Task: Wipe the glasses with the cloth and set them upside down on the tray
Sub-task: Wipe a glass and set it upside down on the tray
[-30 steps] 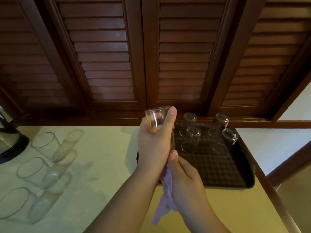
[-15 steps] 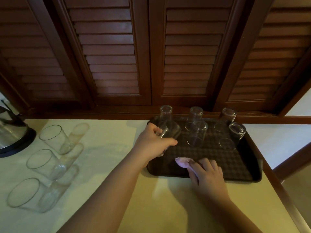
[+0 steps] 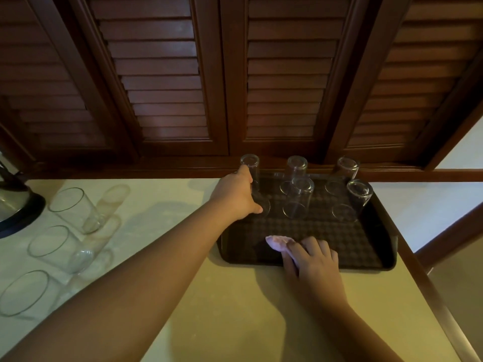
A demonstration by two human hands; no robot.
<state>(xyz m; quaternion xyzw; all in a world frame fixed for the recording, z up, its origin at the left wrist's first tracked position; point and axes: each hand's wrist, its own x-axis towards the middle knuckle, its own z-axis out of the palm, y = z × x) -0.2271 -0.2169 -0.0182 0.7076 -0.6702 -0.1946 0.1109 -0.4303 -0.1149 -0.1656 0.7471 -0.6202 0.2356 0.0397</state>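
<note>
Your louvered wooden doors are filling the upper view, a touch lower in frame than half a second ago, and the pale countertop is spreading below them. The dark tray is lying flat at the counter's far right corner, its long side running left to right.

Your left hand is reaching further across the tray's left edge than it was half a second ago, fingers and thumb curling round a clear glass that is now standing near the tray's left side, mouth down; the hand is hiding most of it, so its long axis is looking upright but only partly showing. Five other inverted glasses are standing upright on the tray's far half, bases up, in two rows.

Your right hand is staying on the tray's near rim, fingers bent and pressing down on the pale purple cloth, whose free end is pointing left.

Three unwiped glasses are waiting upright, mouths up, in a line at the left, beside a metal kettle.
</note>
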